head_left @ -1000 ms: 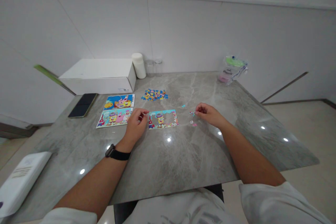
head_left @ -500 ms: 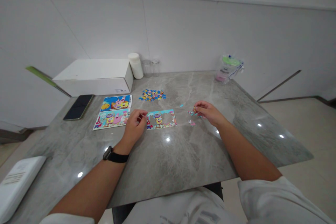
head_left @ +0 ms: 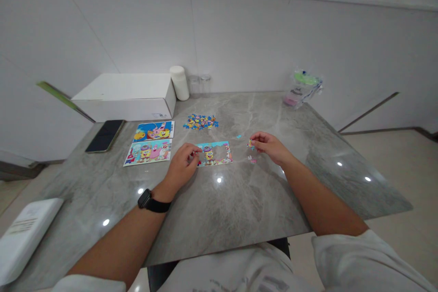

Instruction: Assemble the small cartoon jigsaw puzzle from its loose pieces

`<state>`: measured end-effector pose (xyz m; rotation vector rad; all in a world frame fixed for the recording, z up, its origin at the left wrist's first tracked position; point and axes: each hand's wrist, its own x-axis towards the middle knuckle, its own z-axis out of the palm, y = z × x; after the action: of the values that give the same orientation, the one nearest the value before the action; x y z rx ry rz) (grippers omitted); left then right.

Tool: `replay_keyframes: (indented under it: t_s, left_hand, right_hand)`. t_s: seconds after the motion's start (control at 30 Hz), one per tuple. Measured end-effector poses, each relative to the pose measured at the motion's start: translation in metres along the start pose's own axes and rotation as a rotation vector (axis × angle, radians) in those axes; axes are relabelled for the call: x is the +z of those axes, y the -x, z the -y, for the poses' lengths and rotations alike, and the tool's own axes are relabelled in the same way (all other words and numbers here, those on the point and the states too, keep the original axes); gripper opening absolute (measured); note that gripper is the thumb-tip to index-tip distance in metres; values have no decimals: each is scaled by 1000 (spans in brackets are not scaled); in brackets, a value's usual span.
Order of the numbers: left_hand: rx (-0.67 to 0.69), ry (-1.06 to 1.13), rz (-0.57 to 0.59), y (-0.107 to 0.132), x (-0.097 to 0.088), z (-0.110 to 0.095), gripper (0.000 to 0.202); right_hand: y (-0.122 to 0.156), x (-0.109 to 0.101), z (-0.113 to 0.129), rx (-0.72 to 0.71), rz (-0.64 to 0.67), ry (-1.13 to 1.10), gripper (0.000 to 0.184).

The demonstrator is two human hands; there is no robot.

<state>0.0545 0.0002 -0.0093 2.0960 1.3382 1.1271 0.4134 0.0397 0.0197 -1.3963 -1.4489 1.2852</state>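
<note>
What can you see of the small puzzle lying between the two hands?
The puzzle is a small, flat, colourful rectangle with cartoon figures, lying flat on the grey marble table. It is unfinished: a pale gap shows in its upper right part. The left hand touches its left edge. Loose pieces lie apart to its right.

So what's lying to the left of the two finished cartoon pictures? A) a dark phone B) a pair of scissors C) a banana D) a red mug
A: a dark phone lies flat on the table, left of the two cartoon pictures.
</note>
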Motion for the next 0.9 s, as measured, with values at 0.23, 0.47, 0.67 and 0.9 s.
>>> replay_keyframes:
  t_s: [0.23, 0.47, 0.67, 0.9]
  left_hand:
    - [93, -110, 57, 1, 4, 1, 17]
    - [131, -201, 123, 3, 3, -2, 22]
    - [170, -234, 211, 7, 5, -7, 27]
    - [169, -265, 260, 10, 5, -14, 31]
  right_hand:
    - [-20, 30, 37, -180, 187, 174, 32]
    - [-38, 80, 76, -396, 200, 565, 7]
    - [-39, 106, 53, -388, 253, 778, 11]
    - [-45, 113, 28, -333, 291, 837, 10]
